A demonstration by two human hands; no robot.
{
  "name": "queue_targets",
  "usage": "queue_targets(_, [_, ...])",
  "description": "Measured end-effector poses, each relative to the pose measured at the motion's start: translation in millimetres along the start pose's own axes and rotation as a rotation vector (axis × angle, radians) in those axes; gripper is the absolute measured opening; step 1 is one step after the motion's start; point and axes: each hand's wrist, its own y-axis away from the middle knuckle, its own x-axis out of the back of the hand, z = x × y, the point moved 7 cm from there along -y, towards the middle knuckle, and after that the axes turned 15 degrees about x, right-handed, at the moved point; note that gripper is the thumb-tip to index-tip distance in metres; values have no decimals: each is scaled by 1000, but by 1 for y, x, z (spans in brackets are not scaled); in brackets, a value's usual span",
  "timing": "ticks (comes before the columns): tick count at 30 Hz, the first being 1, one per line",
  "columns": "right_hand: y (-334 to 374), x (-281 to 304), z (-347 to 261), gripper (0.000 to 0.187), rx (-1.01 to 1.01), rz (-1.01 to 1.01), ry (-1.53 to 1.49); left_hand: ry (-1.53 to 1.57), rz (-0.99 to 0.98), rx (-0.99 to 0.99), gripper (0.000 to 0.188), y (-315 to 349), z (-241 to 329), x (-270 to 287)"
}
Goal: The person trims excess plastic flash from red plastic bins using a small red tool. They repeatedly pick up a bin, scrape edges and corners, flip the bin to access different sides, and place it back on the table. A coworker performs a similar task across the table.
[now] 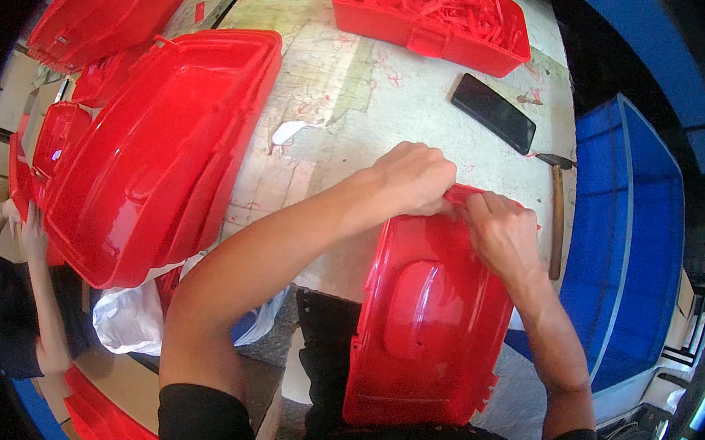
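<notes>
A glossy red plastic lid (413,367) with a raised oval panel and small tabs along its sides leans between my body and the table's near edge. At its far end my left hand (416,178) is closed, with the fingers curled at the rim; the fingertips are hidden. Close beside it, my right hand (502,235) is closed on the far right corner of the same lid, thumb and fingers bent over the edge. Whatever small part may be between the fingers cannot be made out.
Stacked red plastic shells (151,154) stand at the left. A red box (472,47) of red plastic strips, a black phone (495,113), a wooden-handled hammer (556,221) and a white scrap (289,131) lie on the table (323,95). Right is a blue bin (651,234); left, another person's arm (44,292).
</notes>
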Motion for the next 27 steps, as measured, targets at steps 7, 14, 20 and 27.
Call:
queue_targets(7, [-2,0,4,11,13,-10,-2,4,33,-12,37,-1,-3,-2])
queue_targets(14, [3,4,6,8,-2,28,15,-16,-3,9,31,-1,0,-3])
queue_targets(20, [1,1,3,8,41,9,-8,-43,14,-16,31,-2,2,-2])
queue_targets(27, [6,-4,5,16,-17,24,24,-19,-12,3,33,-3,4,-3])
